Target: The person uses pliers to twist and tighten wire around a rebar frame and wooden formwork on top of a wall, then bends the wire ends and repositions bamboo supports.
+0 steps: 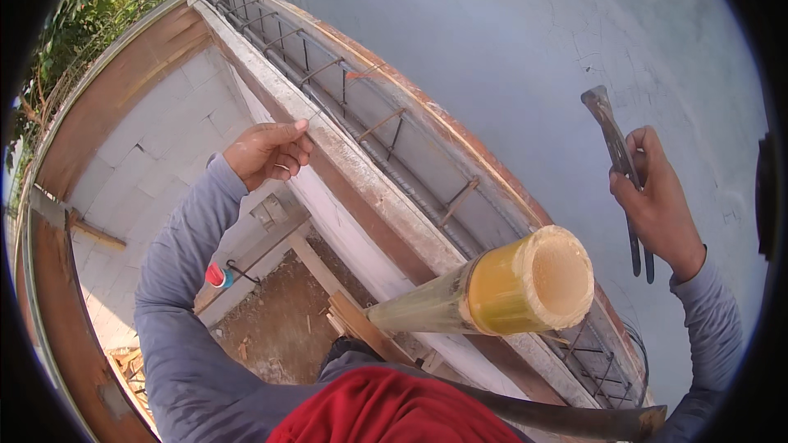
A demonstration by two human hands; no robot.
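Note:
My right hand (657, 205) grips dark metal pincers (614, 135) by the handles, with the jaws pointing up, in front of the grey wall. On the left, my left hand (267, 152) is closed in a pinch above the edge of a wooden formwork board (332, 135). A thin wire seems to stick out from between its thumb and finger, though it is hard to make out. Just right of that hand, a rebar cage (382, 127) with several stirrups lies along the narrow trough between the boards and the wall.
A cut bamboo pole (419, 303) rises toward me at lower centre. Beside it a wooden plank (365, 332) crosses the drop to the debris-strewn floor (275, 320). A red and blue container (217, 276) sits below left. Pale block walls (156, 148) and plants (78, 49) lie beyond.

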